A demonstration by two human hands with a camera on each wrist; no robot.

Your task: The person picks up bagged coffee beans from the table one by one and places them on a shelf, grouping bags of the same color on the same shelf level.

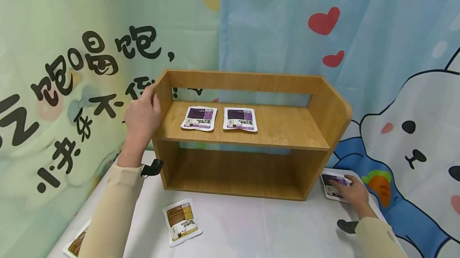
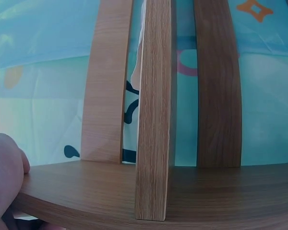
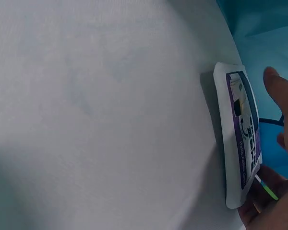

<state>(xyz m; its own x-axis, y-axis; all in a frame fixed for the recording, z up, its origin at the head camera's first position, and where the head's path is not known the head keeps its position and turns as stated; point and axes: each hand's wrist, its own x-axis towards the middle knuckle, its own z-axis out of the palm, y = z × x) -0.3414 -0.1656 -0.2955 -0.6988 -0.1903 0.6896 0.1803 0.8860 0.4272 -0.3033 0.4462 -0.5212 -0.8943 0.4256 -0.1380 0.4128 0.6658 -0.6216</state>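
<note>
My left hand [image 1: 143,114] grips the upper left side panel of a two-tier wooden shelf [image 1: 230,170]. In the left wrist view, part of that hand [image 2: 5,172] shows at the shelf's side board [image 2: 86,187]. To the right of the shelf, my right hand [image 1: 353,194] reaches over a purple-and-white packet [image 1: 332,186] on the table. The right wrist view shows its fingers [image 3: 271,179] at the packet's [image 3: 242,134] edge, with the thumb raised apart from it. Two similar packets, one left [image 1: 199,118] and one right [image 1: 240,119], lie side by side on the upper board.
A brown-and-white packet [image 1: 182,222] lies on the white table [image 1: 244,226] before the shelf. Another brown packet [image 1: 76,244] is partly hidden behind the left sleeve. Printed cloth [image 1: 273,22] with hearts and a cartoon rabbit hangs close behind the shelf and on both sides.
</note>
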